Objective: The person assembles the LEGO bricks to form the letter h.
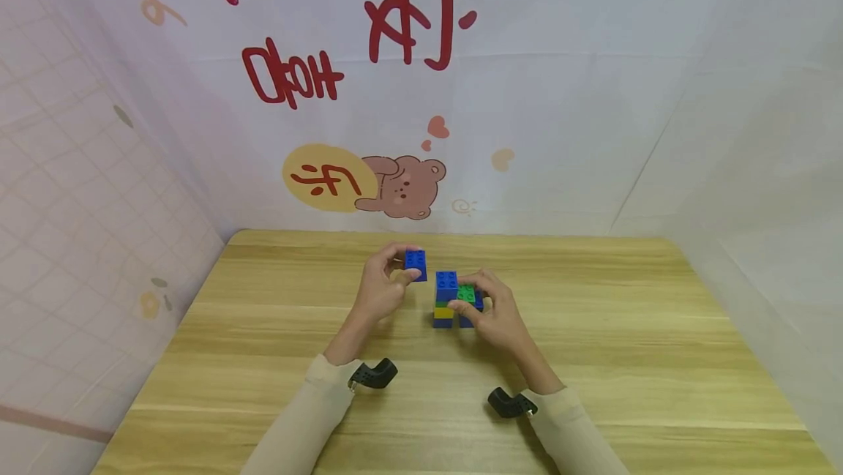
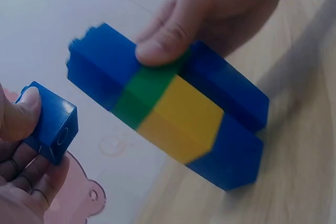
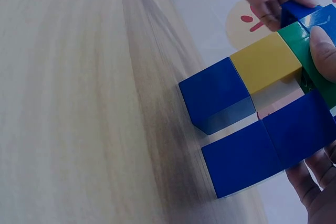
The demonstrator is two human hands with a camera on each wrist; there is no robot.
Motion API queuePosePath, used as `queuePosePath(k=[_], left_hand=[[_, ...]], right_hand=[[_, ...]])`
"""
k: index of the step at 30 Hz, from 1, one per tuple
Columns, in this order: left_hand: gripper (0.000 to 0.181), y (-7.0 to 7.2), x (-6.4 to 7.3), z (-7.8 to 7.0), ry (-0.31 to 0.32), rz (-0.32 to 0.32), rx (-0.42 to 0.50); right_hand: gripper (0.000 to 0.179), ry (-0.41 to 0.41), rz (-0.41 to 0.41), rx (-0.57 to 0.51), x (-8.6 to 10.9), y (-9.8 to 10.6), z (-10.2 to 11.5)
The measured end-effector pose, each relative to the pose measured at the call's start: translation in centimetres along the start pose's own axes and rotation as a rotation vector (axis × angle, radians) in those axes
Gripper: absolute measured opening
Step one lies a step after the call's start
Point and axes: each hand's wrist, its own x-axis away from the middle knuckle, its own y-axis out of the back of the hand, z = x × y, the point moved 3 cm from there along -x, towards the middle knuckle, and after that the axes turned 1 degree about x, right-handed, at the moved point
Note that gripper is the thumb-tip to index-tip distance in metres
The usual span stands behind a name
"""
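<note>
My left hand (image 1: 380, 290) pinches a loose blue building brick (image 1: 416, 267) between thumb and fingers, studs up in the head view. Just right of it stands a small brick structure. Its left column runs blue, yellow (image 2: 191, 116), green, with a studded blue brick (image 1: 446, 285) on top. Two stacked blue bricks (image 3: 270, 142) form the shorter right column, and a green brick (image 1: 465, 292) bridges both. My right hand (image 1: 498, 314) grips the structure near the green brick, its thumb on the near side. A gap separates the loose brick from the top blue one in the head view.
The structure's base is at the wooden table (image 1: 263, 358). A white printed cloth wall (image 1: 560, 94) with a bear picture (image 1: 408, 189) rises behind the table's back edge. Black wrist mounts (image 1: 375, 374) stick out inward from both sleeves.
</note>
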Motion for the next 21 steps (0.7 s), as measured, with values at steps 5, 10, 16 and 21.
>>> queuePosePath(k=[5, 10, 16, 21], left_hand=[[0.031, -0.1, 0.0, -1.1, -0.039, 0.013, 0.003], [0.030, -0.4, -0.1, -2.2, -0.094, 0.034, 0.011], [0.028, -1.2, -0.1, -3.2, -0.133, 0.067, 0.037], [0.029, -1.9, 0.0, -3.6, -0.123, 0.096, 0.047]], right_hand=[[0.032, -0.009, -0.001, 0.002, 0.1, -0.2, -0.1], [0.032, -0.014, -0.003, 0.010, 0.2, -0.4, -0.1], [0.031, -0.003, -0.002, 0.004, 0.2, -0.3, 0.2], [0.030, 0.004, -0.007, 0.002, 0.4, -0.4, 0.1]])
